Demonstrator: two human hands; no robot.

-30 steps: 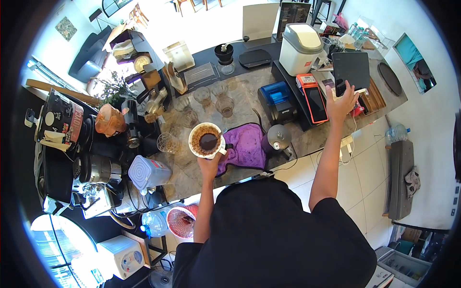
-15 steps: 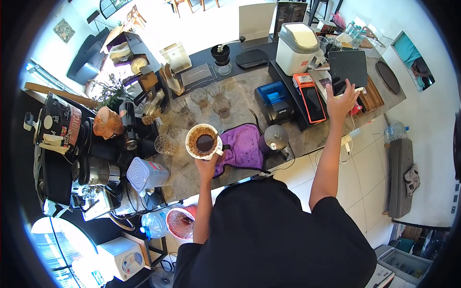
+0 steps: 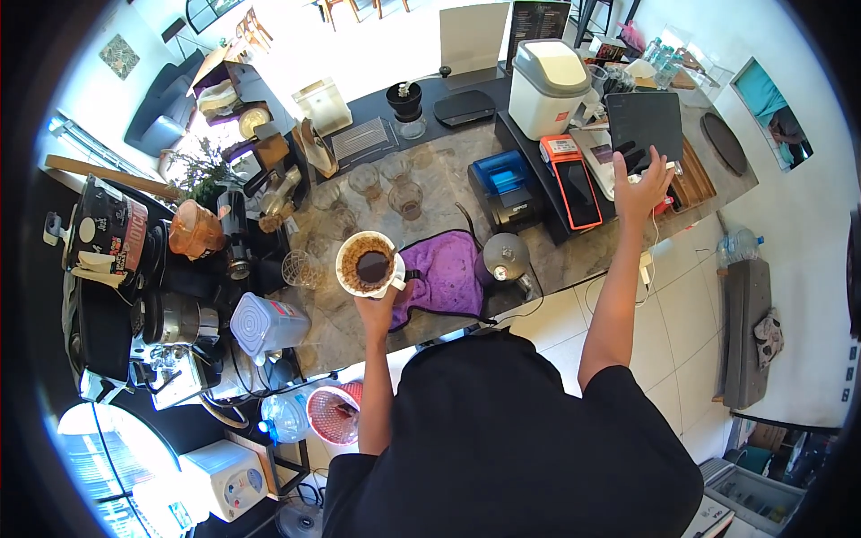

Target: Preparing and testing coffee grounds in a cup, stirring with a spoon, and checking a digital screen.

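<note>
Our left hand (image 3: 375, 312) closed around white round dripper (image 3: 360, 291); our right hand (image 3: 640, 191), spread wide, apparently empty, nearer black rectangular panel (image 3: 644, 121) just beyond it, contact unclear.

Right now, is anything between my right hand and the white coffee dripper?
Yes: from above, the orange handheld device, the blue-lidded black box and the grey kettle lie roughly between your right hand and the white coffee dripper. Heights unclear.
</note>
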